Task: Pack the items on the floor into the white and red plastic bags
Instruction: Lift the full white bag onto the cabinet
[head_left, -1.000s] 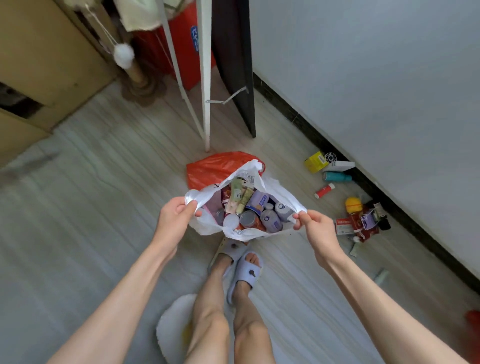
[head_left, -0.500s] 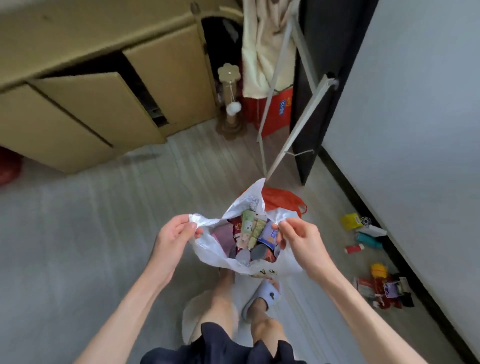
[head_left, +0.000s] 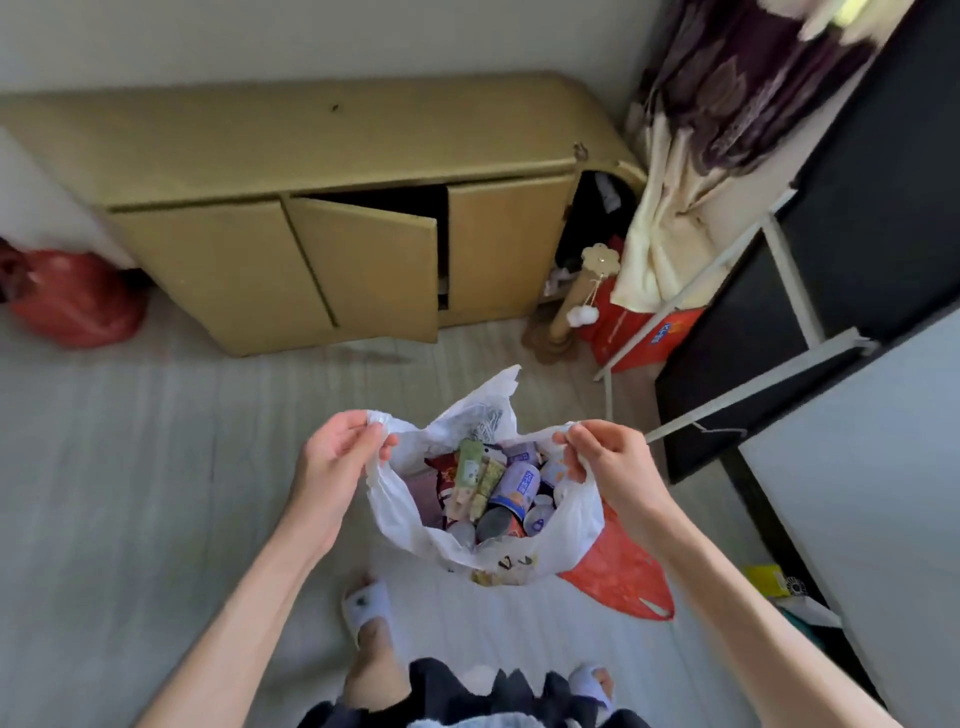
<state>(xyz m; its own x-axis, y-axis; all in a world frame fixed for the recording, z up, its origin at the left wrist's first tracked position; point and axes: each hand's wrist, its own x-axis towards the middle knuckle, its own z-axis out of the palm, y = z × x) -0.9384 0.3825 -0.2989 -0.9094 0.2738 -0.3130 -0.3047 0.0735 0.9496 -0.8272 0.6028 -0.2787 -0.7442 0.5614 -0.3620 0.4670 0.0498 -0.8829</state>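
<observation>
While both arms reach forward, left hand (head_left: 332, 462) pinches white bag (head_left: 571, 525) rim, right hand (head_left: 613, 467) grips opposite handle; fingers curled, bag mouth wide, above floor (head_left: 156, 493). Cans, tubes inside. Red bag (head_left: 618, 577) flat just beyond. Cabinet (head_left: 311, 208) ahead, door ajar. Labels unreadable.

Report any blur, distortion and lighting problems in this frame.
Head view: wide-angle bend curves the cabinet; motion blur smears the corners and the red bag at left; the white bag and both hands stay fairly sharp; soft, even light, no glare.
</observation>
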